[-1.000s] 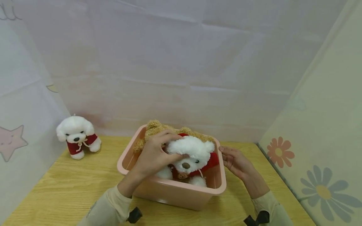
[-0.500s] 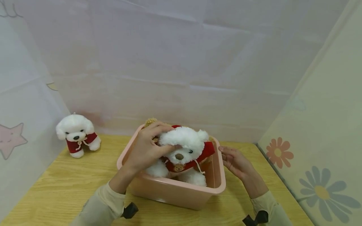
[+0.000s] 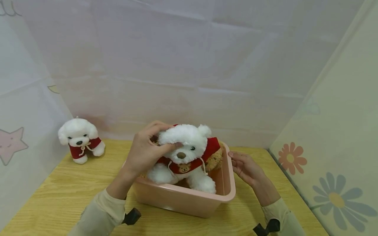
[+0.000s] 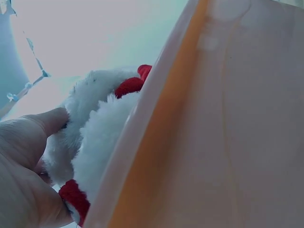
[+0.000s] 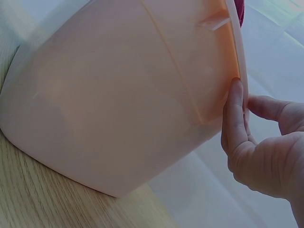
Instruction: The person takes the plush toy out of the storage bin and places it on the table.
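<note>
A white teddy bear (image 3: 184,149) in a red hooded top with a bear patch sits in the pink plastic bin (image 3: 180,200), its upper body above the rim. My left hand (image 3: 144,149) grips the bear's head from the left, thumb across the forehead. In the left wrist view, the thumb presses into the white fur (image 4: 107,128) beyond the bin wall. At the bin's right side, my right hand (image 3: 248,168) pinches the rim, with fingers (image 5: 234,111) under its outer edge and the thumb opposite. Behind the white bear, a curly brown stuffed toy (image 3: 215,161) is mostly hidden inside the bin.
A white plush dog (image 3: 79,139) in a dark red top stands at the back left of the wooden table (image 3: 73,193). Pale cloth walls (image 3: 189,65) close in the back and both sides. The bin stands near the middle of the table.
My left hand has raised the white bear and drawn it leftward, so more of its body shows above the rim. The right hand stays at the bin's rim.
</note>
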The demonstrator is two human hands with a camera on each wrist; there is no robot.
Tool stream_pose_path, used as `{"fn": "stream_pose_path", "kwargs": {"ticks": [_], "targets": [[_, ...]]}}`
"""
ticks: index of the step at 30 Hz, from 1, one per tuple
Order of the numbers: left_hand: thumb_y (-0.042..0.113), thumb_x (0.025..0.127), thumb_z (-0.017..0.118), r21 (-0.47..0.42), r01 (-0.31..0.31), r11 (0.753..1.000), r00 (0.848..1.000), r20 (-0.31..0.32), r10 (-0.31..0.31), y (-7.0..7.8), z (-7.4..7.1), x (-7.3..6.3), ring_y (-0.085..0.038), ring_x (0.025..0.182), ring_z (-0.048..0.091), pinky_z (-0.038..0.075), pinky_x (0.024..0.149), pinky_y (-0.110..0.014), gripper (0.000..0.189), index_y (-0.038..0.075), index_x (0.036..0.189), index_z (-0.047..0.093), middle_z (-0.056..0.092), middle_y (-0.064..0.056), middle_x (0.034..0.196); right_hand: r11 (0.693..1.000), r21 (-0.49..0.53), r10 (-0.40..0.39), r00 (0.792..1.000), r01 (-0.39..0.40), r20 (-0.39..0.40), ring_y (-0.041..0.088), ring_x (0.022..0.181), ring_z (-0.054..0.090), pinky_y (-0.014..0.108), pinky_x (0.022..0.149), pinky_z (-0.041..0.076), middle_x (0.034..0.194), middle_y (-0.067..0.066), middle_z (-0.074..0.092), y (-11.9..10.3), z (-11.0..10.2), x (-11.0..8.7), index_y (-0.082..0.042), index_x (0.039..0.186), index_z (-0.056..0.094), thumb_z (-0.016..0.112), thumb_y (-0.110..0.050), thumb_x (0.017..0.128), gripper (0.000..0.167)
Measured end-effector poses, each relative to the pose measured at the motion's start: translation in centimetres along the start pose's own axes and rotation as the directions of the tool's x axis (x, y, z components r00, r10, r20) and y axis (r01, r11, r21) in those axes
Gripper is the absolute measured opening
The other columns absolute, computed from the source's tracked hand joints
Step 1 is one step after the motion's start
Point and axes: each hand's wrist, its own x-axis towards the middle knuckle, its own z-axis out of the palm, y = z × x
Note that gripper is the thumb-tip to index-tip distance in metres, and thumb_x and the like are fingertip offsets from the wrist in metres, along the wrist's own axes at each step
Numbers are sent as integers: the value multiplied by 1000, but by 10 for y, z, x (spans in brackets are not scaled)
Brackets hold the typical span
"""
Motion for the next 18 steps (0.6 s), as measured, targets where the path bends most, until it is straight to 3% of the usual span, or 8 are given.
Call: {"fn": "stream_pose_path", "kwargs": {"ticks": [9, 18], "targets": [[12, 82, 88, -56, 53, 997, 996, -62, -56, 9, -15, 0, -20, 100, 66, 60, 74, -38, 37, 16, 116, 74, 66, 1, 113, 1000, 0, -8, 1000, 8, 2, 17, 94, 66, 25, 79, 57, 107, 10, 65, 1, 1, 1, 1, 115, 67, 30, -2, 112, 38], [4, 82, 87, -91, 59, 994, 989, -129, -70, 23, -20, -2, -24, 104, 65, 58, 82, -35, 42, 11, 121, 73, 64, -3, 118, 1000, 13, -21, 999, 21, 40, 17, 95, 66, 25, 81, 57, 108, 10, 65, 3, 0, -2, 1, 117, 68, 27, -3, 112, 42]]}}
